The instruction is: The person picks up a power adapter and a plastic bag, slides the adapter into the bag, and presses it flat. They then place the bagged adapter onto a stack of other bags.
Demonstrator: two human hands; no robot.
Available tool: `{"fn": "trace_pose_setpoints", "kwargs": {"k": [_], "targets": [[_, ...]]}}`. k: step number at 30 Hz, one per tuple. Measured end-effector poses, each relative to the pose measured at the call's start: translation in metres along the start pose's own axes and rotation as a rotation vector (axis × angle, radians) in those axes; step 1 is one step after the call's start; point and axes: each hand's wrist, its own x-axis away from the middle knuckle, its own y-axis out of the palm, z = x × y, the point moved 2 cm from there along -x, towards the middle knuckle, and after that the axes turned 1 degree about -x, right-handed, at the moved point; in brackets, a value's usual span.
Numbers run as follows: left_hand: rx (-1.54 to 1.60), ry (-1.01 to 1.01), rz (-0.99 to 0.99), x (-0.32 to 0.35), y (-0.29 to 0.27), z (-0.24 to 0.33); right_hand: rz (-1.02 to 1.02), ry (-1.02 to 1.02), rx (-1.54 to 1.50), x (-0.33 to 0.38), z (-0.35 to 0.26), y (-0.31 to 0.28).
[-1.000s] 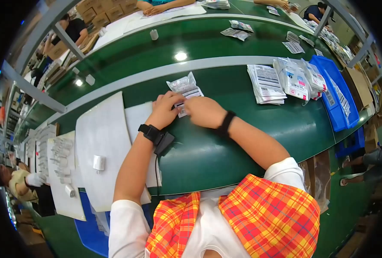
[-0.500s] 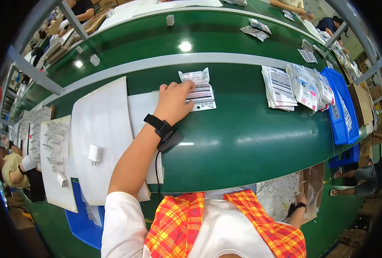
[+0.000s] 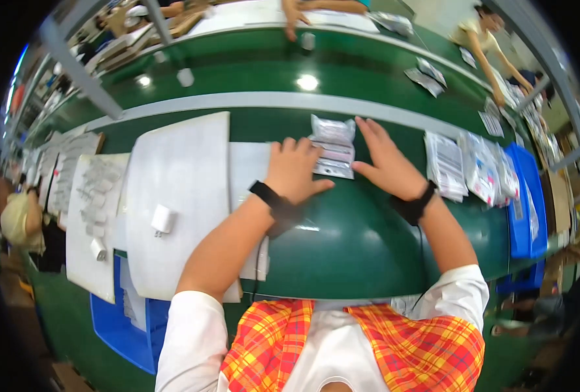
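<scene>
A small clear plastic packet with a white label (image 3: 332, 147) lies on the green table (image 3: 342, 228) in front of me. My left hand (image 3: 293, 171) lies flat with fingers apart, touching the packet's left edge. On the packet's right side rests my right hand (image 3: 386, 160), palm down, fingers spread, its thumb near the lower edge. Both wrists carry black bands. Neither hand closes around anything.
A white sheet (image 3: 179, 196) with a small white charger block (image 3: 162, 219) lies to my left. Stacked packets (image 3: 447, 166) and a blue bin (image 3: 522, 189) stand at the right. More sheets with small parts (image 3: 94, 209) lie far left. Other people work across the table.
My right hand, out of sight half a second ago, has returned to the packet's right side. The left hand has slid off the packet's top to its left edge.
</scene>
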Motion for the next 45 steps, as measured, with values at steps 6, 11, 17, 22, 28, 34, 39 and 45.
{"fn": "trace_pose_setpoints", "kwargs": {"k": [6,11,17,22,28,34,39,45], "targets": [[0.046,-0.045,-0.054,0.005,0.021,-0.001,-0.320,-0.122,0.167,-0.099,0.065,0.035],[0.020,-0.100,-0.094,0.009,0.020,0.003,0.192,0.194,0.275,-0.161,0.146,-0.005],[0.038,-0.043,-0.146,-0.003,0.024,0.009,0.152,-0.152,0.242,-0.177,0.068,0.033],[0.072,0.069,-0.144,0.004,0.027,-0.009,-0.115,-0.444,-0.045,-0.120,-0.084,0.097],[0.039,0.079,-0.112,0.001,0.012,-0.006,0.000,-0.752,-0.167,-0.008,-0.168,0.014],[0.041,0.040,-0.156,-0.007,0.010,-0.004,0.273,-0.850,-0.301,0.106,-0.186,-0.097],[0.066,-0.008,-0.281,-0.012,-0.001,0.004,0.909,-0.920,0.133,0.140,-0.171,-0.122],[0.042,-0.013,-0.318,-0.014,-0.009,0.010,0.744,-0.906,0.055,0.163,-0.146,-0.164]]}}
